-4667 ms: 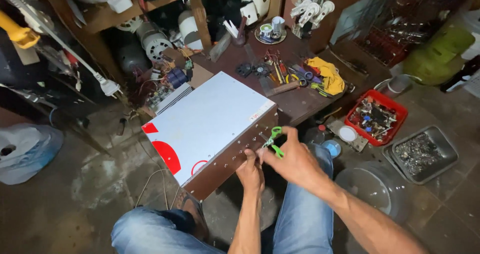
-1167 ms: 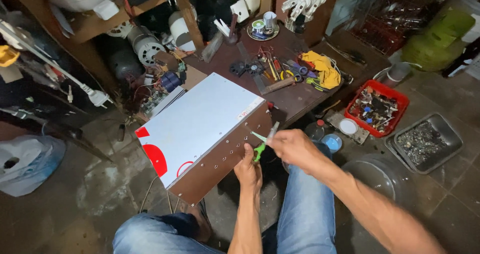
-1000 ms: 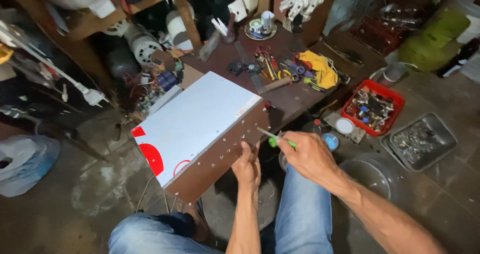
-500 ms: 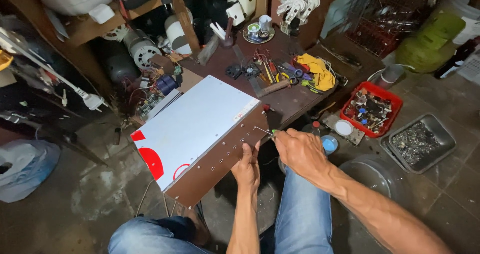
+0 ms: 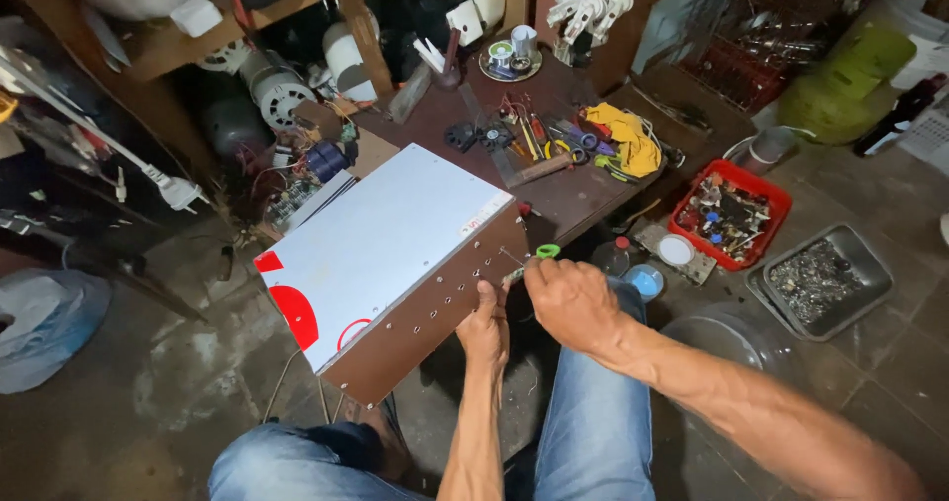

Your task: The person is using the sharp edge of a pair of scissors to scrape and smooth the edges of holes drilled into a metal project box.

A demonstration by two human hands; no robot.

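Note:
A large metal box (image 5: 386,239) with a white top, red marks and a brown side panel full of small holes rests tilted against a low brown table (image 5: 583,190). My left hand (image 5: 484,328) presses against the lower edge of the brown panel, steadying it. My right hand (image 5: 568,298) is closed around a green-handled screwdriver (image 5: 529,261), whose tip points at the panel near the box's right end. My knees in blue jeans frame the bottom of the view.
The table holds pliers, tools and a yellow cloth (image 5: 623,140). A red tray of parts (image 5: 732,209) and a grey tray of screws (image 5: 825,279) sit on the floor at right. Shelves with motors (image 5: 277,86) stand behind; a plastic bag (image 5: 44,328) lies left.
My right hand swung the screwdriver away to the right a second ago, then brought its tip back to the brown panel. The left hand stayed on the panel's edge.

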